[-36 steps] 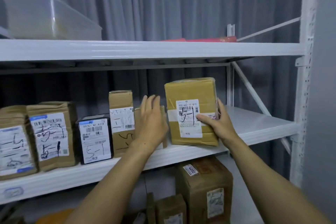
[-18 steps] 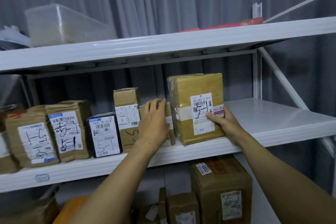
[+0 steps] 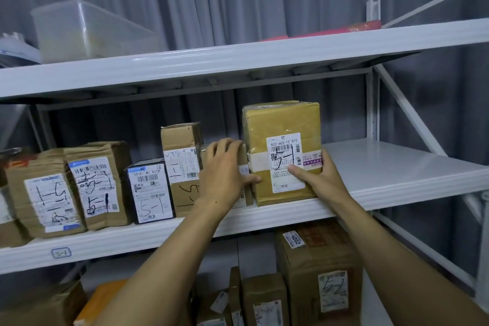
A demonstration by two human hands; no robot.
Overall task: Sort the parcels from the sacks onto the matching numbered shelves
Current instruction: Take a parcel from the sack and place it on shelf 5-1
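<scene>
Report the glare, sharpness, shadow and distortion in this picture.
Head view: glare streaks the front edge of the top shelf; the label on the yellow parcel is sharp and legible; the boxes below lie in dim shadow; top shelf and middle shelf run slanted, rising rightward.

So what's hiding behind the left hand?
A small brown parcel, standing between the tall brown box and the yellow box. The left hand covers most of it, so only a thin strip shows and its number cannot be seen.
</scene>
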